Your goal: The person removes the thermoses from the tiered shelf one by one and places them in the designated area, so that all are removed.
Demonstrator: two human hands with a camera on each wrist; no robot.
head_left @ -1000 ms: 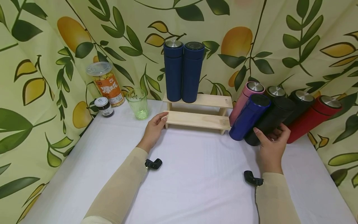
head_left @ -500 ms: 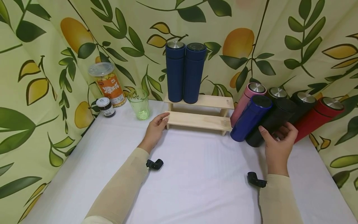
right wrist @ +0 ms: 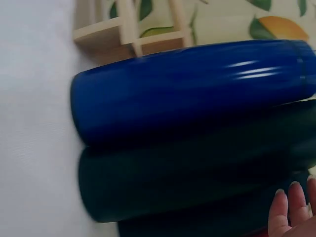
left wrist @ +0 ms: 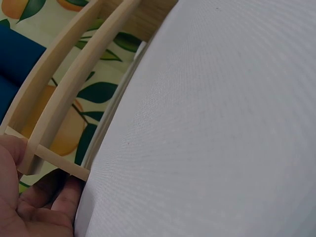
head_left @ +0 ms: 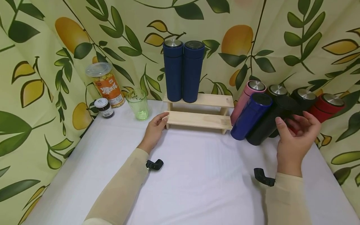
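Observation:
My left hand (head_left: 155, 129) pinches the left end of the two-step wooden stand (head_left: 198, 120), thumb on top of the lower step, as the left wrist view also shows. Two dark blue flasks (head_left: 173, 76) stand on its upper step. My right hand (head_left: 298, 140) is spread loosely in front of the red flask (head_left: 327, 107) and hides its lower part. Just left of it are a front black flask (head_left: 265, 123) and a glossy blue flask (head_left: 250, 118). In the right wrist view, the fingers (right wrist: 280, 212) are extended over a rear dark flask, holding nothing.
Behind the front flasks stand a pink flask (head_left: 242, 106) and dark flasks with steel lids (head_left: 277, 90). At the left are a green glass (head_left: 139, 106), a small dark jar (head_left: 104, 108) and a snack tub (head_left: 108, 86). A patterned curtain (head_left: 197, 18) borders the white table (head_left: 197, 175).
My right hand has moved right from the front black flask to in front of the red flask, its fingers spreading. The left hand keeps its hold on the stand.

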